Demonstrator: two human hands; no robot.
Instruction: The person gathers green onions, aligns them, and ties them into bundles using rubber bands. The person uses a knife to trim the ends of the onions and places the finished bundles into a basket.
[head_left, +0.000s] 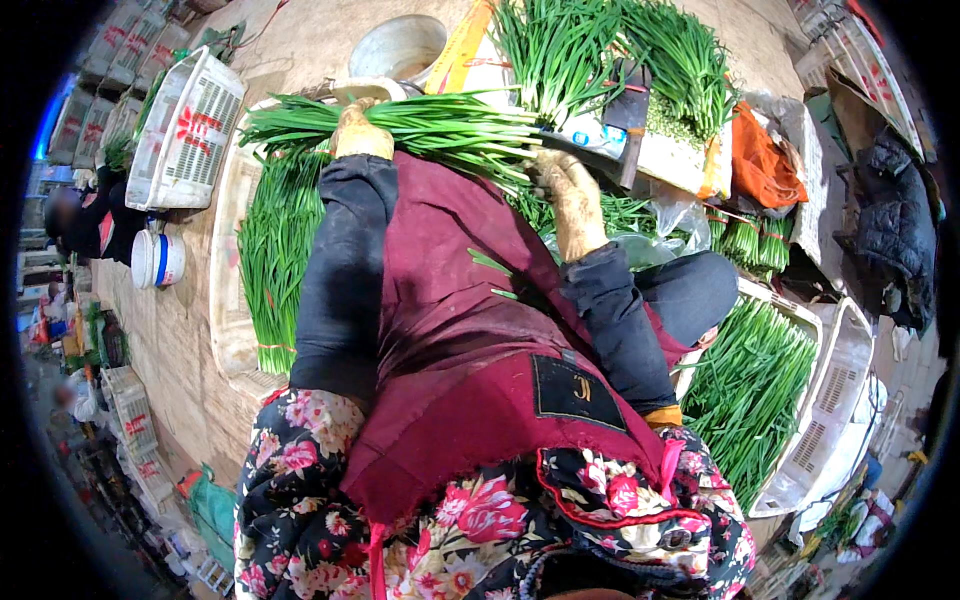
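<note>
My left hand (364, 135), in a soiled pale glove, grips a long bunch of garlic chives (442, 124) laid sideways above my maroon apron (457, 270). The leaf tips point left and the pale stem ends point right. Close by those stem ends is my right hand (571, 201), also gloved, with its fingers partly curled; whether it pinches any stems is unclear. Beyond it, loose chive bundles (562, 60) lie on a raised board (585, 142), beside a dark cleaver-like tool (628, 105). A couple of cut leaf pieces (491, 262) rest on the apron.
At left, a plastic crate (225, 330) holds tied chives (277, 247); another crate (806, 442) with chives is at right. A metal bucket (397, 49), clear plastic bag (679, 225), orange cloth (765, 161) and white pail (159, 259) surround me. Another person (101, 214) is at far left.
</note>
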